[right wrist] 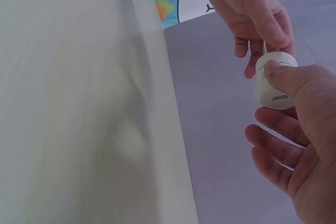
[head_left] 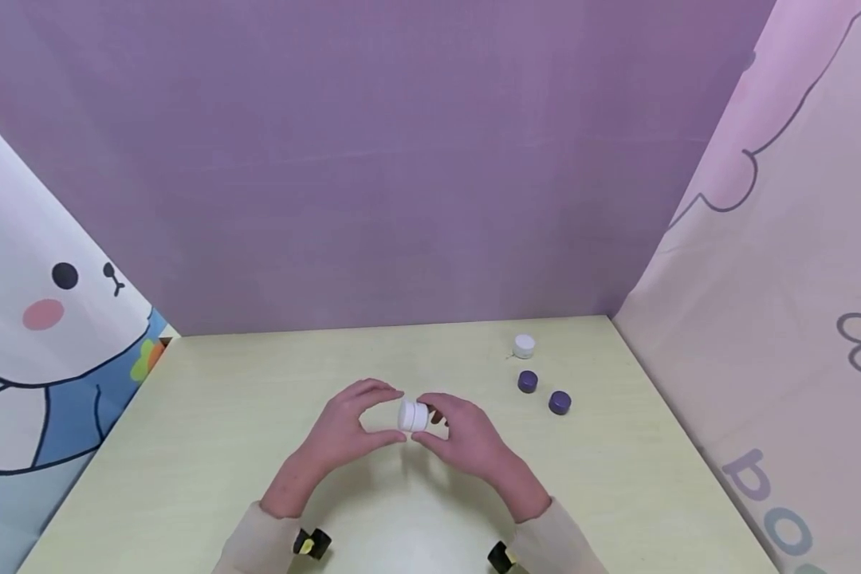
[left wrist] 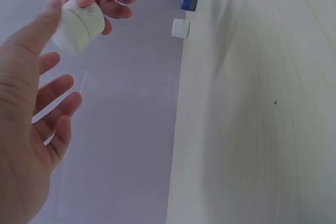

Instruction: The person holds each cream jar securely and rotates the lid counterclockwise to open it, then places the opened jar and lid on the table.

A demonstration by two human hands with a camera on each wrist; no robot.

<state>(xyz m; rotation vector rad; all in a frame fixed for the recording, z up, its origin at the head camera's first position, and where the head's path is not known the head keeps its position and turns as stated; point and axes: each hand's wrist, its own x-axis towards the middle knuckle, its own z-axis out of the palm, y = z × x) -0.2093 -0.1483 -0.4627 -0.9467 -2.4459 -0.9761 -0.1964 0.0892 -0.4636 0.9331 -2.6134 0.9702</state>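
A small white round jar (head_left: 413, 415) with a seam between lid and body is held up above the table, lying sideways in the head view. My right hand (head_left: 469, 438) pinches its body; in the right wrist view the thumb lies across the jar (right wrist: 274, 90), near small dark print. Around the lid end is my left hand (head_left: 344, 422), thumb and forefinger spread wide at opposite sides, fingertips right at the rim. From the left wrist the lid (left wrist: 71, 32) looks blurred, and the other fingers of the left hand (left wrist: 26, 108) curve loosely below it.
On the right part of the pale wooden table (head_left: 244, 383) are a white cap (head_left: 524, 346) and two dark purple caps, one nearer the middle (head_left: 527, 381) and one farther right (head_left: 560, 402). A purple backdrop (head_left: 402, 199) stands behind, with printed cloth at both sides.
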